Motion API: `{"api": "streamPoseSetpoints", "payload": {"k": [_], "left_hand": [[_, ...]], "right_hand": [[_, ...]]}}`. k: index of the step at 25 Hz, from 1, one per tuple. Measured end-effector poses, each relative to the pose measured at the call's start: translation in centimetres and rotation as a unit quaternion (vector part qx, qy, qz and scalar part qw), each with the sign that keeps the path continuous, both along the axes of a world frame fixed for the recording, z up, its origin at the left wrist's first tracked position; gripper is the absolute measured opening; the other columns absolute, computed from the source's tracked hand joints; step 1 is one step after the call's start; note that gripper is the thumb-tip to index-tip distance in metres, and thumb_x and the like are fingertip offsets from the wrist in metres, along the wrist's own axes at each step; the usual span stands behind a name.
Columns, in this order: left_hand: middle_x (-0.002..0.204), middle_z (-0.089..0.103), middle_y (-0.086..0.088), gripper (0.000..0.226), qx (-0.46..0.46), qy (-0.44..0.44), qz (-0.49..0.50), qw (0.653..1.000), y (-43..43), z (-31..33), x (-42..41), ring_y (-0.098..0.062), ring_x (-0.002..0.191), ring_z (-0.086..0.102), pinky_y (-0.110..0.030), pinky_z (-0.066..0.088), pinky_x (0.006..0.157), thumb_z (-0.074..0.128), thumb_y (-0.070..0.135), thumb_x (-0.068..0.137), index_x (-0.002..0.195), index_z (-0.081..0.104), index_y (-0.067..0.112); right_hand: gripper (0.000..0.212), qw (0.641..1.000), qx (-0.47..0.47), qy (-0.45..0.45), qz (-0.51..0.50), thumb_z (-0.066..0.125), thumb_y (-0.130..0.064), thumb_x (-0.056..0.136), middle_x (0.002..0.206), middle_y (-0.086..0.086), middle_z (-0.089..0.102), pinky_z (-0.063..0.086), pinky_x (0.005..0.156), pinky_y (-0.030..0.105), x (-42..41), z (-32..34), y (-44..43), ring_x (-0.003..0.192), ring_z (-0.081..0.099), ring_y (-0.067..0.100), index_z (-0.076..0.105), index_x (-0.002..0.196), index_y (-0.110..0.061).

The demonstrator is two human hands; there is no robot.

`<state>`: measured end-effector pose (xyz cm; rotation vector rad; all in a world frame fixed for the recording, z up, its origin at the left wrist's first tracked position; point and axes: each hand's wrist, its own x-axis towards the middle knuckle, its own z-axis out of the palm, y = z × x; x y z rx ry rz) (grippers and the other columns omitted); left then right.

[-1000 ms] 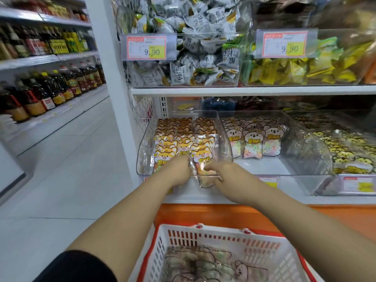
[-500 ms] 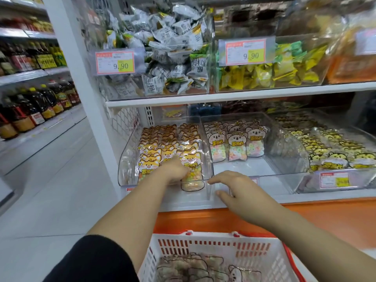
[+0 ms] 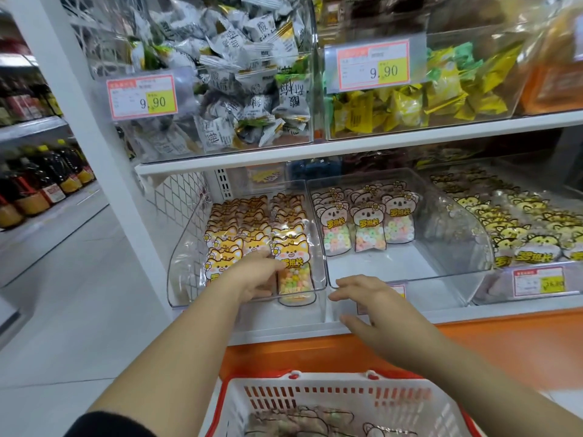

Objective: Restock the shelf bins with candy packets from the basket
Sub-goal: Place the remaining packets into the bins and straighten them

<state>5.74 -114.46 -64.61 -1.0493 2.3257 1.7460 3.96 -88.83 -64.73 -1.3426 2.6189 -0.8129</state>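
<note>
- Left hand point(image 3: 252, 275) is resting fingers point(image 3: 263, 257) on cat packets point(image 3: 290, 247) in the near-left bin point(image 3: 183, 272); grip unclear.
- Right hand point(image 3: 369, 304) is hovering, fingers point(image 3: 347, 282) spread, empty.
- Pale floor point(image 3: 63, 310) is stretching left toward bottle shelves point(image 3: 34, 129).

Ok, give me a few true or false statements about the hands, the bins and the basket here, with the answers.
1. The left hand rests on the fox packets. True.
2. The right hand holds a koala packet. False: it is open and empty, in front of the koala bin.
3. The koala bin is packed to its front edge. False: the koala packets sit toward the back, and the front of the floor is bare.
4. The basket has candy packets in it. True.
</note>
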Motion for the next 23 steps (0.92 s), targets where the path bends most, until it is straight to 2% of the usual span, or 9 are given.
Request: {"api": "streamPoseSetpoints", "payload": {"k": [2,4,8,11,13,15,17,20,23], "left_hand": [[0.099,0.062,-0.006,0.027,-0.106,-0.042,-0.027,0.993,0.1,0.3,0.0,-0.022,0.092,0.063,-0.038,0.059,0.081,0.064,0.029,0.093,0.112,0.052,0.013],[0.098,0.059,-0.006,0.037,-0.216,-0.093,-0.067,0.97,0.8,0.8,0.0,-0.019,0.082,0.058,-0.029,0.049,0.065,0.063,0.037,0.094,0.117,0.051,0.011],[0.128,0.052,-0.01,0.046,-0.3,-0.085,-0.111,0.944,1.8,1.5,1.1,-0.023,0.099,0.056,-0.032,0.048,0.085,0.058,0.034,0.098,0.134,0.047,0.007],[0.147,0.041,-0.006,0.049,-0.364,0.107,-0.094,0.921,4.2,0.5,4.7,-0.023,0.12,0.055,-0.029,0.041,0.103,0.058,0.021,0.098,0.145,0.046,0.016],[0.134,0.054,0.003,0.033,-0.386,0.259,-0.103,0.88,6.7,-1.4,8.5,-0.016,0.117,0.057,-0.027,0.042,0.1,0.054,0.014,0.099,0.13,0.061,0.019],[0.117,0.062,0.007,0.027,-0.398,0.307,-0.121,0.856,8.5,-4.6,11.7,-0.011,0.104,0.06,-0.025,0.046,0.088,0.049,0.012,0.097,0.116,0.068,0.018],[0.112,0.063,0.007,0.026,-0.366,0.25,-0.1,0.891,9.7,-8.8,14.2,-0.009,0.1,0.06,-0.023,0.047,0.088,0.049,0.01,0.098,0.111,0.069,0.018],[0.123,0.061,0.004,0.026,-0.284,0.054,-0.143,0.946,10.1,-17.9,17.1,-0.017,0.112,0.061,-0.033,0.049,0.098,0.052,0.015,0.099,0.12,0.066,0.021],[0.143,0.049,0.001,0.042,-0.288,-0.123,-0.311,0.897,9.7,-24.4,19.6,-0.024,0.131,0.049,-0.041,0.043,0.108,0.055,0.03,0.099,0.14,0.052,0.029]], "right_hand": [[0.035,1.0,0.006,0.0,-0.001,0.055,-0.033,0.099,0.147,-0.021,0.038,0.03,0.112,0.023,0.0,0.0,0.0,0.136,0.031,-0.001,0.053,0.133,-0.041],[0.035,1.0,0.004,0.004,0.0,0.055,-0.033,0.099,0.148,-0.021,0.037,0.029,0.112,0.022,-0.1,-0.2,0.0,0.138,0.029,-0.001,0.053,0.134,-0.041],[0.035,1.0,-0.014,0.027,-0.002,0.054,-0.03,0.099,0.154,-0.019,0.031,0.021,0.117,0.025,0.3,-1.5,0.4,0.146,0.018,0.002,0.055,0.134,-0.038],[0.03,0.997,-0.049,0.054,0.005,0.061,-0.02,0.095,0.146,-0.008,0.046,0.031,0.117,0.034,2.0,-3.1,1.5,0.143,0.031,0.011,0.065,0.123,-0.027],[0.028,0.995,-0.064,0.075,0.006,0.067,-0.013,0.088,0.133,-0.002,0.059,0.044,0.105,0.035,3.3,-5.1,2.7,0.128,0.049,0.017,0.07,0.114,-0.022],[0.026,0.995,-0.045,0.085,0.008,0.067,-0.011,0.086,0.122,-0.003,0.065,0.046,0.094,0.029,4.3,-7.4,3.5,0.114,0.057,0.019,0.072,0.11,-0.02],[0.024,0.999,0.037,0.021,0.023,0.063,-0.016,0.092,0.117,-0.006,0.067,0.045,0.094,0.025,5.7,-10.2,4.2,0.107,0.059,0.016,0.07,0.114,-0.022],[0.027,0.972,0.2,-0.123,0.025,0.055,-0.025,0.099,0.122,-0.005,0.065,0.049,0.097,0.033,6.5,-16.6,6.0,0.107,0.061,0.015,0.065,0.123,-0.022],[0.026,0.922,0.332,-0.197,0.019,0.053,-0.027,0.098,0.12,0.005,0.064,0.049,0.089,0.035,6.0,-22.6,8.0,0.104,0.06,0.022,0.063,0.121,-0.018]]}}
